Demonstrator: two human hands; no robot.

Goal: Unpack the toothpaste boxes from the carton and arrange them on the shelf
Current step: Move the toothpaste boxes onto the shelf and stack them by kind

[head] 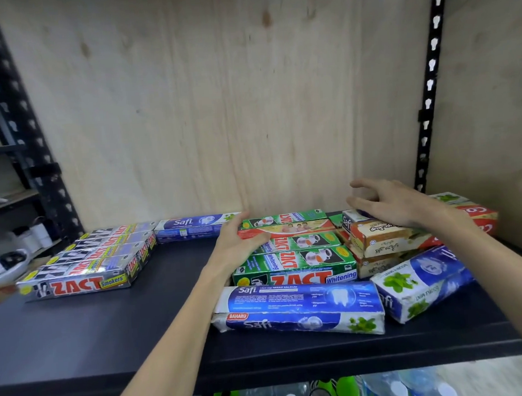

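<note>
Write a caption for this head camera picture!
Two hands tidy toothpaste boxes on a dark shelf.

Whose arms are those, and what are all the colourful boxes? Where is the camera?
No machine here: a person wears the camera on their head, so it looks forward and down at their own arms. The boxes are toothpaste on a dark shelf. Silver Zact Smokers boxes sit in a neat row at left. The left hand rests on the end of the green Zact Whitening boxes. The right hand hovers, fingers spread, over a messier pile. Blue Safi boxes lie in front. Neither hand grips anything.
</note>
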